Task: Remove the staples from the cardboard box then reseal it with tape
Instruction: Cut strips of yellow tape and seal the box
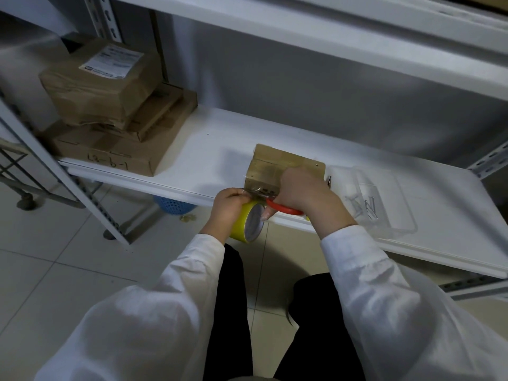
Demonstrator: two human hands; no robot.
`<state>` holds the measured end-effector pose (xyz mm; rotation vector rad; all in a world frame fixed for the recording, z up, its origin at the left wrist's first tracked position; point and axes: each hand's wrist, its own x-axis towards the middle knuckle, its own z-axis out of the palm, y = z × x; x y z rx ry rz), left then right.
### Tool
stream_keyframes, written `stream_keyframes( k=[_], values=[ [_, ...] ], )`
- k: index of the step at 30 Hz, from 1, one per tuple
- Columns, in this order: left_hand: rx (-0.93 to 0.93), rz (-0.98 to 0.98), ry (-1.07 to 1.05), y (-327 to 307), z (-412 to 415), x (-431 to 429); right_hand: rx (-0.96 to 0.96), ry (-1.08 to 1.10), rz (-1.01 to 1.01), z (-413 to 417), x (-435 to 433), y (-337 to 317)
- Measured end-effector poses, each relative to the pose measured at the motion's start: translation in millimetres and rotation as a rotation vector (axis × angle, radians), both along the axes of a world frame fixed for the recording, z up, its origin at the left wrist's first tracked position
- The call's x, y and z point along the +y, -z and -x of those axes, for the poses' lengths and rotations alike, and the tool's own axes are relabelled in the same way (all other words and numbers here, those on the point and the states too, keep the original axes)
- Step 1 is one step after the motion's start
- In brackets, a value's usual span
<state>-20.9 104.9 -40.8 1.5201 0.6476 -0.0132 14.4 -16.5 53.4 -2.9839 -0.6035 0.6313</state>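
The box (pixel 275 166) sits at the shelf's (pixel 209 149) near edge, touching the right hand (pixel 305 193), which grips red scissors (pixel 286 209), while the left hand (pixel 229 202) just nearer holds a yellow tape roll (pixel 247 224); to the right, a clear tray (pixel 395 215) holds small metal pieces (pixel 365 207).

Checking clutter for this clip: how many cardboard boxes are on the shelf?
4: three stacked at left, labelled top box, flat middle box, large bottom box; small box at centre front. More may be hidden.
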Motion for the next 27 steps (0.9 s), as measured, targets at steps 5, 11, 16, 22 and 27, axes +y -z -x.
stream_keyframes(
  k=[5,11,16,22,27],
  values=[
    [-0.008,-0.035,0.004,7,1,1,-0.002,0.006,-0.005,-1,-3,4],
    [-0.003,-0.108,0.0,18,2,5,0.053,-0.011,-0.007,7,-17,-4],
    [0.001,-0.172,0.018,20,3,9,-0.051,-0.011,-0.146,12,-27,-15],
    [0.021,-0.263,0.064,18,6,10,-0.299,0.095,-0.657,15,-25,-4],
    [-0.005,-0.353,0.105,16,10,7,-0.532,0.014,-0.523,8,-11,17]
  ],
)
